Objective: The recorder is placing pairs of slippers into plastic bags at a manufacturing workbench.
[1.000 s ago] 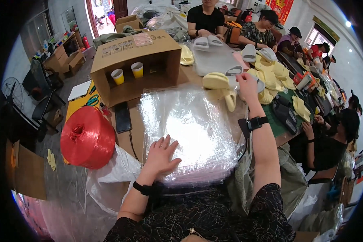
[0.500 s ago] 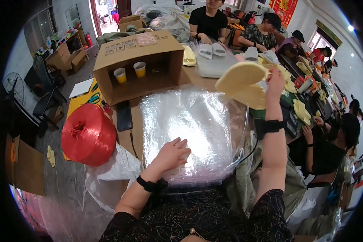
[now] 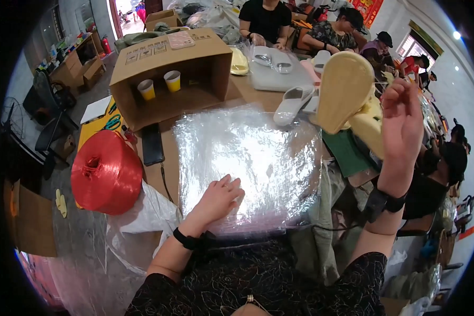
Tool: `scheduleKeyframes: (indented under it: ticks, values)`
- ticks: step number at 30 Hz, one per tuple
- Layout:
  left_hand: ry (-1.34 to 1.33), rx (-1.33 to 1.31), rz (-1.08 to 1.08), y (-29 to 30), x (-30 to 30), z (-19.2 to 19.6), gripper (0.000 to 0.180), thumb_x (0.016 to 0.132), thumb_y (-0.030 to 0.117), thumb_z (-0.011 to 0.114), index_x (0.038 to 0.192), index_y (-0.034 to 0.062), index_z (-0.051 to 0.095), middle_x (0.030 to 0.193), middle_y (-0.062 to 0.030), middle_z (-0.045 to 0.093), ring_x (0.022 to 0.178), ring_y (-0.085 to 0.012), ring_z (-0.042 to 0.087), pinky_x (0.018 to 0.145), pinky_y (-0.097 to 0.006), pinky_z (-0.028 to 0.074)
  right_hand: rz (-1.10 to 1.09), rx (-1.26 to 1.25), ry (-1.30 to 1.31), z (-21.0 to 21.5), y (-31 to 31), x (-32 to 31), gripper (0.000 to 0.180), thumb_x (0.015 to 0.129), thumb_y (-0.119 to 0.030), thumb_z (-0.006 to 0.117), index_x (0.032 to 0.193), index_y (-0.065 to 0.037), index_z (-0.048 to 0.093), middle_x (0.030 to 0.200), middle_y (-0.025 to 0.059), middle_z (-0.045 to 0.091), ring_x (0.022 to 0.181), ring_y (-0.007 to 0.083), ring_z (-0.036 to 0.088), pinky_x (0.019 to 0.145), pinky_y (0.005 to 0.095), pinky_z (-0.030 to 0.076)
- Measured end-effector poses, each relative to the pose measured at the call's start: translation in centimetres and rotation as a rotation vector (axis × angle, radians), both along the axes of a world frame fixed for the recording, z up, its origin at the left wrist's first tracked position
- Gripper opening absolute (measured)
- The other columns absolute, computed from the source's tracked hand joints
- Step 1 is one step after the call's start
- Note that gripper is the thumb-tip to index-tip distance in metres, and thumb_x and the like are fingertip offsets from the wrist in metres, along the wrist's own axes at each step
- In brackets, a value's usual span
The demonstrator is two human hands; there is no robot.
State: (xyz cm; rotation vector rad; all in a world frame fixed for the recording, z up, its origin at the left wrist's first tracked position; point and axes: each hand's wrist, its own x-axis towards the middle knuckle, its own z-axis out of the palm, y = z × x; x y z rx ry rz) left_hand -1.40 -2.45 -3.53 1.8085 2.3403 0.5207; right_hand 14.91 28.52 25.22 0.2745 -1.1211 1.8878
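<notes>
My left hand (image 3: pixel 220 199) lies on a stack of clear plastic bags (image 3: pixel 268 152), its fingers stretched out and slightly bent. At the right my right hand (image 3: pixel 404 118) is raised with the palm side showing and its fingers curled. A pair of pale yellow slippers (image 3: pixel 345 92) is held up beside it, one sole turned toward me and the other slipper lower, next to the wrist. Where exactly the fingers grip them is hidden. Just beyond the bags, a white slide slipper (image 3: pixel 294 107) stands on the table.
An open cardboard box (image 3: pixel 171 52) with two paper cups stands at the far left. A red twine roll (image 3: pixel 106 173), a black phone (image 3: pixel 153 145) and green scissors (image 3: pixel 112 122) lie nearer. White slippers (image 3: pixel 273 58) rest on bags before a person; other people sit along the right.
My right hand has moved right and turned its palm side toward me; the yellow slippers have swung more upright. A white slipper behind them has come into sight. My left hand stays on the bags.
</notes>
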Motion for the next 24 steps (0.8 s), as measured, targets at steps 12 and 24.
scheduleKeyframes:
  ticks: [12,24]
  values:
    - [-0.071,-0.027,-0.169,0.2,0.2,0.8,0.057,0.083,0.032,0.075,0.134,0.0135,0.060,0.147,-0.0141,0.052,0.136,-0.0369,0.047,0.113,-0.046,0.037,0.450,0.457,-0.752,-8.2,-6.4,-12.5,0.037,0.104,-0.024,0.056,0.130,0.003,0.057,0.105,0.0087,0.068,0.097,0.0181,0.067,0.085,0.0294,0.055]
    - [-0.073,0.050,-0.105,-0.7,-0.1,-1.2,0.059,0.086,0.037,0.073,0.139,0.0155,0.058,0.155,-0.0169,0.043,0.143,-0.0387,0.037,0.119,-0.048,0.030,-0.058,1.208,-1.040,-21.9,-5.4,-15.5,0.051,0.085,-0.044,0.073,0.110,0.000,0.072,0.103,0.0215,0.071,0.096,0.0296,0.069,0.083,0.0399,0.055]
